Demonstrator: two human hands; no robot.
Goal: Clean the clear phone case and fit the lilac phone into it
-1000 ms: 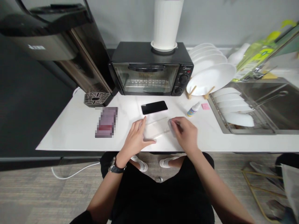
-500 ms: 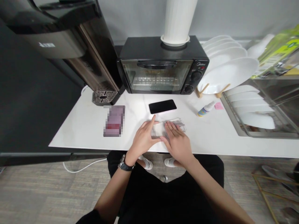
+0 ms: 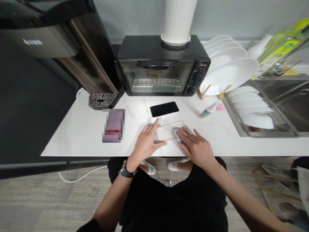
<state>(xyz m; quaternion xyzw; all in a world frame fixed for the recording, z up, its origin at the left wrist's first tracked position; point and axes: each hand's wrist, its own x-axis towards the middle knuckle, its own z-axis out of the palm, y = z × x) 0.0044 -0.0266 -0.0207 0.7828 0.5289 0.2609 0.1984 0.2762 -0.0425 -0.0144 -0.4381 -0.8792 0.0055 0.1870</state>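
A clear phone case (image 3: pixel 166 132) lies flat on the white counter in front of me. My left hand (image 3: pixel 147 139) holds its left end, thumb along the near edge and fingers at the far edge. Under the fingertips of my right hand (image 3: pixel 196 146) is a crumpled greyish cloth (image 3: pixel 177 131), pressed onto the right part of the case; the hand hides much of it. Just beyond the case rests a phone (image 3: pixel 164 109) with a dark screen. A small spray bottle (image 3: pixel 208 111) lies to the right, near a pink slip of paper (image 3: pixel 220 107).
A black toaster oven (image 3: pixel 164 77) stands behind, with a white pot (image 3: pixel 180 22) on top. Left are a drink dispenser (image 3: pixel 101 100) and a pixelated purple packet (image 3: pixel 114 125). White plates (image 3: pixel 228 75) stand in a rack beside the sink (image 3: pixel 243 132), which holds bowls (image 3: pixel 258 120).
My right hand has slid right along the case with the cloth, uncovering its middle. My left hand keeps its hold on the left end. The whole view has shifted slightly.
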